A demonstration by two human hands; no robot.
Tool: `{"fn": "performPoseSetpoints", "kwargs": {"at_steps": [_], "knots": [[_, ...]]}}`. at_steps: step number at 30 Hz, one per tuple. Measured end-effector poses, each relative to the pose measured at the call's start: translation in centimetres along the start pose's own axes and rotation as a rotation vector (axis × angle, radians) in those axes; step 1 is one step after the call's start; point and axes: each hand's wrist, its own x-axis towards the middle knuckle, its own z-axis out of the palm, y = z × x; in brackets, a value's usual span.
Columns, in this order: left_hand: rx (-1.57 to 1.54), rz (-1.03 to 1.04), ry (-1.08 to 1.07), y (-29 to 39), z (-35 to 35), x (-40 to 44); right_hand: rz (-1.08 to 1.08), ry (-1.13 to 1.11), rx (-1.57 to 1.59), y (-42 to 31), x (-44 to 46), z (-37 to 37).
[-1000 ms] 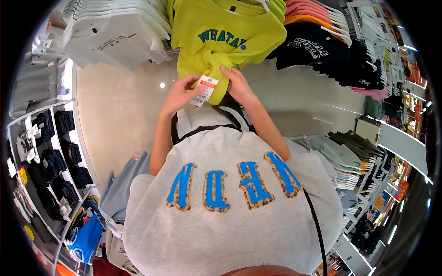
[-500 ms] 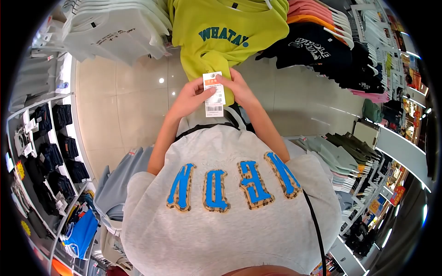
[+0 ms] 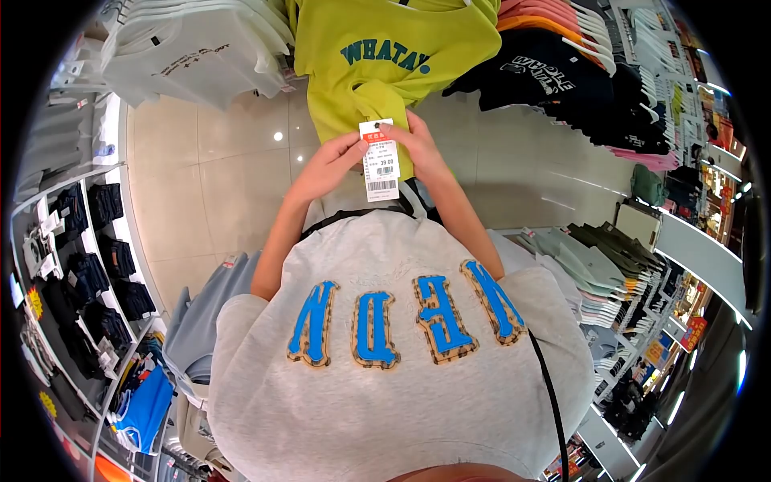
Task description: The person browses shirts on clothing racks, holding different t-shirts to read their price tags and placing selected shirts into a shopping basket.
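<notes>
A white price tag (image 3: 382, 170) with an orange-red band, a barcode and the figure 39.00 hangs upright between my hands, its printed face towards me. My right hand (image 3: 418, 149) pinches its top, thumb lying over the band. At the tag's left edge, my left hand (image 3: 331, 166) is closed, thumb and fingers pressed together on it. Just behind is a yellow-green T-shirt (image 3: 377, 76) with dark "WHATAY" lettering; its lower part is bunched up at my hands. My fingertips behind the tag are hidden.
White T-shirts (image 3: 193, 60) hang at the upper left, black T-shirts (image 3: 542, 72) at the upper right. Shelves of folded jeans (image 3: 104, 205) stand along the left. More garments (image 3: 586, 261) hang close on my right. Grey-blue clothing (image 3: 209, 321) hangs by my left elbow.
My left thumb has slid off the tag's face to its left edge, uncovering the print and price. The tag has shifted slightly right. My right hand still pinches its top.
</notes>
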Motion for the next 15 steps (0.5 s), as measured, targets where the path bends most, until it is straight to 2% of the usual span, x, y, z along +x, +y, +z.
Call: {"fn": "performPoseSetpoints", "kwargs": {"at_steps": [15], "knots": [[0.023,0.003,0.008,-0.7,-0.36,0.53,-0.014,-0.02,0.012,0.07,0.14,-0.36]]}}
